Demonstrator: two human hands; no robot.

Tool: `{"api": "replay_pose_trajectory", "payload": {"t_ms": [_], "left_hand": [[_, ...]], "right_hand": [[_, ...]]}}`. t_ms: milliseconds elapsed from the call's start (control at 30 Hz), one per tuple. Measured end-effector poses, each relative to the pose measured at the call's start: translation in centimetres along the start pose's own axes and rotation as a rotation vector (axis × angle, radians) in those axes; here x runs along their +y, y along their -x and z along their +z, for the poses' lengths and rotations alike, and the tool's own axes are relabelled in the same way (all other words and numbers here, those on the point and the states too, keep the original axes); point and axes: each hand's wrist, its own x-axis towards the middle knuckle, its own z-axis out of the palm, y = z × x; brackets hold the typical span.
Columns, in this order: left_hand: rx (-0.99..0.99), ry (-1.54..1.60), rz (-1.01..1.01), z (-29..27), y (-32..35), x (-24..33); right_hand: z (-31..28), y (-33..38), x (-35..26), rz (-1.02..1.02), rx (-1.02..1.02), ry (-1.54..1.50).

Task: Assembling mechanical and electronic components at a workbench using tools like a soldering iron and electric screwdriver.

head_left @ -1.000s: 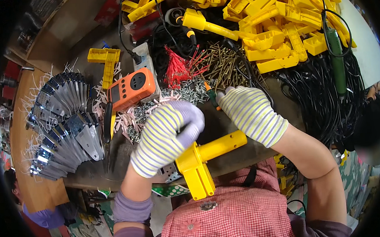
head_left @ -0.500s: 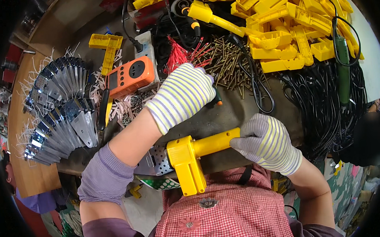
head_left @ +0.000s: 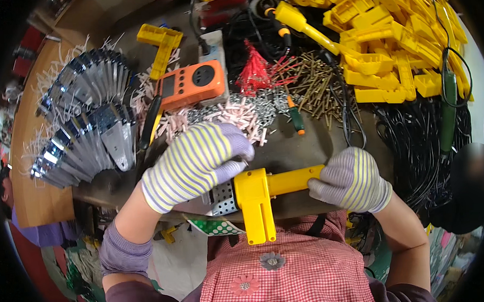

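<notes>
My right hand (head_left: 352, 179), in a striped knit glove, grips the handle end of a yellow plastic tool housing (head_left: 257, 204). The housing lies sideways over the table's front edge, its boxy end pointing down toward my apron. A perforated metal plate (head_left: 223, 199) sticks out from its left side. My left hand (head_left: 199, 161), gloved alike, hovers just above the housing's top left corner. Its thumb and forefinger are pinched together on something tiny that I cannot make out. Behind it lie pale pink sleeves (head_left: 232, 116) and small metal fasteners (head_left: 276, 102).
Metal blades (head_left: 111, 132) with white wires fan out at left. An orange meter (head_left: 193, 84), a green-handled screwdriver (head_left: 295, 116), red wire pieces (head_left: 255, 72) and long screws (head_left: 323, 85) lie farther back. Yellow housings (head_left: 377, 37) pile up at back right, above black cables (head_left: 409, 143).
My left hand has come back from the small parts toward me, down to the yellow housing, its fingers now pinched. The view has shifted; my right hand keeps its grip on the handle.
</notes>
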Motion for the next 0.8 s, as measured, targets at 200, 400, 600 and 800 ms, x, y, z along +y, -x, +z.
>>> {"api": "replay_pose_trajectory", "payload": {"t_ms": [200, 400, 600, 800], "left_hand": [[-0.165, -0.329, 0.137, 0.6, -0.1, 1.0], [-0.106, -0.292, 0.156, 0.7, 0.6, 1.5], [0.215, -0.286, 0.093, 2.6, -2.4, -0.6], [-0.018, -0.916, -0.200, 6.1, -7.0, -1.3]], "right_hand": [[2.2, -7.1, 4.2, 0.164, -0.050, 0.079], [5.3, -8.2, 5.8, 0.159, -0.213, 0.420], [4.8, -7.2, 6.0, 0.231, -0.034, 0.245], [0.1, -6.3, 2.0, 0.950, 0.296, -0.784]]}}
